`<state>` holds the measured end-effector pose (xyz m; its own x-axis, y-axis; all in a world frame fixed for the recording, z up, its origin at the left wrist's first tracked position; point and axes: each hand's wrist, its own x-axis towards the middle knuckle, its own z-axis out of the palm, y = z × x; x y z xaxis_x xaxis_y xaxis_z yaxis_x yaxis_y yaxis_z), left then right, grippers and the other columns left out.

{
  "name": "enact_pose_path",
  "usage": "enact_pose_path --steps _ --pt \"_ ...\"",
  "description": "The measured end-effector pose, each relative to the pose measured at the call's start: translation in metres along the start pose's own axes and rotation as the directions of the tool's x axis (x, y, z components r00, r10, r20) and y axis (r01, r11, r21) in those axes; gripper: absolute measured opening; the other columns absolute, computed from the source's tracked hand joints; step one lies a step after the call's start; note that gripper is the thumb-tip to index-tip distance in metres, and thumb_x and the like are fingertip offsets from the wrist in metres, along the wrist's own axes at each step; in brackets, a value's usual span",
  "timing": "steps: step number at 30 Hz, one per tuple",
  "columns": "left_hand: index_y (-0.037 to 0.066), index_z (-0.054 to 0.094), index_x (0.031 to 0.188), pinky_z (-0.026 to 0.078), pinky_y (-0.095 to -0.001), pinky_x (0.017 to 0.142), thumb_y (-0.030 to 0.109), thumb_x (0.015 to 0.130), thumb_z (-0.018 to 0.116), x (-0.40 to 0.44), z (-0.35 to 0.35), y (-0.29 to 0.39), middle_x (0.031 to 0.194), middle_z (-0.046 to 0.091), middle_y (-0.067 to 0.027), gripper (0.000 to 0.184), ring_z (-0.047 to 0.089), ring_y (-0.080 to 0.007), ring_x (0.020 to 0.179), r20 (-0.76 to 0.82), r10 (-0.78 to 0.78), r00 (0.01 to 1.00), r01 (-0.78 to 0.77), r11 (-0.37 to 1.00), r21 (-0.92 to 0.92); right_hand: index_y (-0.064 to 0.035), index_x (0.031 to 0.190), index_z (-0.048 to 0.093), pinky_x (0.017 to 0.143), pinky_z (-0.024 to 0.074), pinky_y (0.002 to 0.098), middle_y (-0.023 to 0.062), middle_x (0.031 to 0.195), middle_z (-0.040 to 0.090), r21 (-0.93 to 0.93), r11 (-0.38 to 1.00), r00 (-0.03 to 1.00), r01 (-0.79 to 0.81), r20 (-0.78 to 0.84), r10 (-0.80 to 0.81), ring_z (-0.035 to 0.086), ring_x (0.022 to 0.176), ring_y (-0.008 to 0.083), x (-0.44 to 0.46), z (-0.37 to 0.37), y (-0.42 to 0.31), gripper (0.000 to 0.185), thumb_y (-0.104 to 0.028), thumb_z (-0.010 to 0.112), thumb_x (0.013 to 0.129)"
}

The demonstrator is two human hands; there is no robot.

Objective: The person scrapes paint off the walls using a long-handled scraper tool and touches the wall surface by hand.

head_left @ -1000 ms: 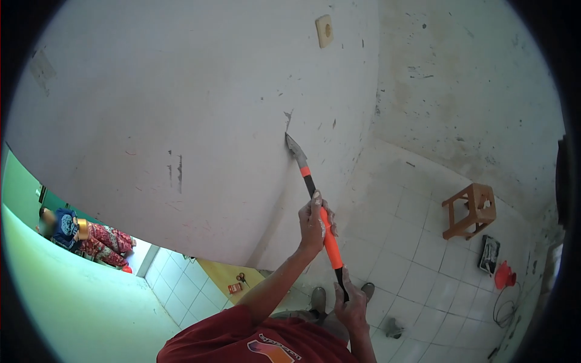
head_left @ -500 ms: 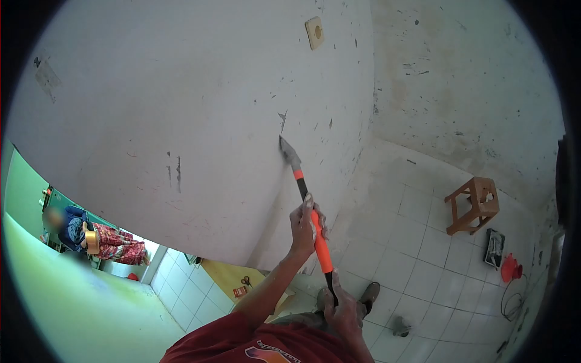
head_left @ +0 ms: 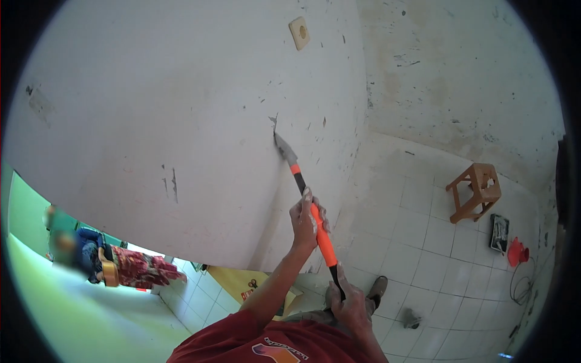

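- Head view: the left hand (head_left: 305, 221) is wrapped around the upper part of the orange-and-black handle of a long scraper (head_left: 324, 242), with the thumb pointing up the shaft, presumably to steer the head.
- The right hand (head_left: 350, 305) is closed around the black lower end, close to the body. Gripping well apart like this probably lets one hand guide while the other backs the push.
- The scraper slants up and away from the body. Its grey blade (head_left: 285, 149) is at the wall (head_left: 212, 121), with the tip at the lower end of a chipped patch (head_left: 273, 121); whether it presses or only skims, I cannot tell. The length of the handle likely spares the person from leaning in.
- Higher up sits a wall socket (head_left: 299, 33), well apart from the blade.
- A brown stool (head_left: 482, 195), a dark tray (head_left: 499, 233) and a red object (head_left: 517, 251) stand to the right on the tiled floor (head_left: 433, 275), near the far wall, which leaves the feet room.
- Scissors (head_left: 253, 284) lie on a yellow surface (head_left: 224, 278) beyond the left arm, out of the tool's path.
- Farther left, another person (head_left: 142, 267) appears sideways in the curved view, holding a tan container (head_left: 109, 273).
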<state>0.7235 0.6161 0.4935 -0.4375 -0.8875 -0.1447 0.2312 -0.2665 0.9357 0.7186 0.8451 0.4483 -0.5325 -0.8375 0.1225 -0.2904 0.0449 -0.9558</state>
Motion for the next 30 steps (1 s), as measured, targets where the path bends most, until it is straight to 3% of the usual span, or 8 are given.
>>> enact_pose_path --steps 8,11,17,21,23,30 --pt "0.008 0.048 0.083 0.046 -0.0322 0.035 0.045 0.107 0.052 0.002 0.003 -0.010 0.059 0.050 -0.0053 0.044 0.050 -0.0182 0.037 -0.011 0.004 1.000 -0.004 1.000 -0.030 0.0016 0.150 0.049 0.059 0.0470 0.0485 0.0226 0.074 0.061 -0.050 0.999 0.999 -0.015 0.028 0.016 0.061 0.064 0.0423 0.002 -0.014 0.003 0.058 -0.009 0.065 0.096" --pt "0.009 0.048 0.082 0.045 -0.0342 0.035 0.045 0.107 0.053 -0.005 -0.012 -0.001 0.059 0.050 -0.0046 0.044 0.051 -0.0190 0.038 -0.019 -0.027 0.999 0.027 0.999 0.031 0.0046 0.149 0.048 0.059 0.0483 0.0442 0.0275 0.074 0.061 -0.076 0.996 0.997 -0.039 0.060 0.044 0.064 0.062 0.0410 -0.006 0.002 -0.008 0.056 -0.010 0.064 0.098" --pt "0.007 0.049 0.082 0.045 -0.0342 0.035 0.045 0.107 0.052 0.005 0.001 0.006 0.058 0.050 -0.0050 0.046 0.051 -0.0192 0.038 0.002 0.011 1.000 -0.011 1.000 -0.001 0.0070 0.151 0.045 0.057 0.0480 0.0413 0.0272 0.073 0.061 0.046 0.996 0.997 0.076 -0.008 -0.076 0.063 0.059 0.0386 0.011 0.004 0.001 0.058 -0.003 0.063 0.096" --pt "0.007 0.049 0.082 0.046 -0.0343 0.036 0.046 0.107 0.053 0.001 0.001 0.007 0.058 0.051 -0.0057 0.046 0.051 -0.0194 0.038 0.021 0.005 1.000 -0.005 1.000 0.020 0.0076 0.150 0.044 0.058 0.0487 0.0403 0.0274 0.075 0.062 -0.015 0.992 0.992 0.122 -0.009 -0.123 0.062 0.059 0.0385 -0.003 -0.002 0.008 0.058 -0.003 0.062 0.097" --pt "0.008 0.049 0.081 0.046 -0.0343 0.036 0.045 0.107 0.053 -0.004 0.000 0.005 0.058 0.051 -0.0057 0.046 0.051 -0.0193 0.038 -0.002 -0.019 1.000 0.019 1.000 0.013 0.0052 0.151 0.046 0.061 0.0490 0.0491 0.0246 0.077 0.064 -0.052 0.998 0.999 0.025 0.031 -0.023 0.064 0.067 0.0431 -0.001 -0.005 0.007 0.058 -0.006 0.063 0.096" --pt "0.009 0.050 0.081 0.046 -0.0339 0.037 0.046 0.106 0.054 -0.004 -0.001 0.004 0.058 0.051 -0.0050 0.046 0.052 -0.0187 0.038 0.012 0.002 1.000 -0.002 1.000 0.012 0.0037 0.152 0.046 0.060 0.0479 0.0505 0.0247 0.074 0.063 -0.054 0.992 0.994 0.111 0.003 -0.111 0.063 0.066 0.0430 -0.005 -0.007 0.001 0.059 -0.007 0.062 0.097"
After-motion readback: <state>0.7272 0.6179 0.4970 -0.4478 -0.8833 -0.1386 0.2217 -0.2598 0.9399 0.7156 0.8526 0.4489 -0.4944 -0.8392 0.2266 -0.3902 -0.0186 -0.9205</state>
